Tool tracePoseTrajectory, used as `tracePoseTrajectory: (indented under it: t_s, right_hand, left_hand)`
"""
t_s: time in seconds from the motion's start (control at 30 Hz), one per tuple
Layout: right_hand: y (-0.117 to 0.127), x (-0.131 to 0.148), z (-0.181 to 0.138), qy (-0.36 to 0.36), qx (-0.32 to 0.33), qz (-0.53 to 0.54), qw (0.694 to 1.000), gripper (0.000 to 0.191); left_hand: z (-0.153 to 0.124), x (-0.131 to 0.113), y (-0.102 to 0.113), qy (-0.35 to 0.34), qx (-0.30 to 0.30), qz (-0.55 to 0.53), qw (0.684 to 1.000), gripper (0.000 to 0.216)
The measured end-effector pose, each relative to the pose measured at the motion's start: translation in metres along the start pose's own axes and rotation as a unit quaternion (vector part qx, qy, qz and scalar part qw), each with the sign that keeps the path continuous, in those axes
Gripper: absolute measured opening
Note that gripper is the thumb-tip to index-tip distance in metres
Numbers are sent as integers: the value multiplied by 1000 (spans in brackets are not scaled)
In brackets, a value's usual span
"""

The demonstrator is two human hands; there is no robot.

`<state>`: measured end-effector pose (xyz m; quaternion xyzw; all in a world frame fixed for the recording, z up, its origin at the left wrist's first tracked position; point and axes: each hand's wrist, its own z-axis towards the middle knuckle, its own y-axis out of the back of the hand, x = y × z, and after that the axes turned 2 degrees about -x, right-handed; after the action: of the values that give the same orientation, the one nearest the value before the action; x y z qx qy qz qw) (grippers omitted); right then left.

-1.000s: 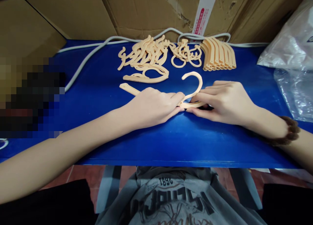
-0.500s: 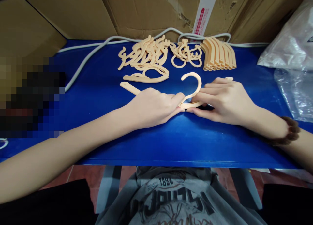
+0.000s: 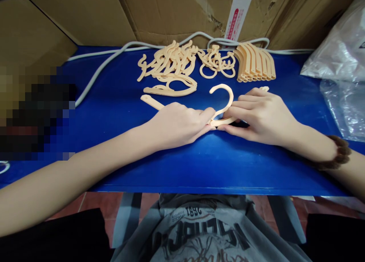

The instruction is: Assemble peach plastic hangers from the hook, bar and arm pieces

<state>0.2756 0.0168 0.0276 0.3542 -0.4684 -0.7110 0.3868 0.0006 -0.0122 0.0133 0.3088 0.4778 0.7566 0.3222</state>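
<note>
While the left hand (image 3: 181, 121) and right hand (image 3: 258, 117) pinch it, one peach hanger (image 3: 221, 122).
Grip: either side of hook (image 3: 230, 97); uneven pressure could make the joint (image 3: 211, 122) at its foot slip.

"What's along the back?"
"Brown cardboard (image 3: 176, 17), scuffed and creased. A strip of white tape (image 3: 243, 2) with red print runs down it."
"And at its foot?"
"A white cable (image 3: 98, 68). It follows the far edge of the table (image 3: 199, 165), loops near the tape's lower end, and one length curves forward on the left."
"What colour's the table?"
"Blue, slightly glossy."
"Right side?"
"A plastic bag (image 3: 338, 49), see-through and crumpled, resting on the table."
"Left?"
"Mostly masked by pixels; a small white loop (image 3: 4, 166) is cut off at the margin."
"Underneath?"
"Reddish tiles (image 3: 110, 201) and slanted grey legs (image 3: 127, 218)."
</note>
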Motion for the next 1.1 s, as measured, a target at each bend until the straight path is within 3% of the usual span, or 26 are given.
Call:
tracePoseTrajectory:
  t_s: [0.57,0.8,1.1]
  right_hand:
    - [-2,-1,0,9,1,-10,1000,52]
    - [-3,-2,1,11,0,-18,1000,51]
    - [-3,-3,0,17,-1,-15,1000,52]
  left_hand:
    - [1,-1,2,16,52,31,998,42]
    - [7,-7,7,57,109,18,992,33]
    - [10,-7,11,72,130,5,989,32]
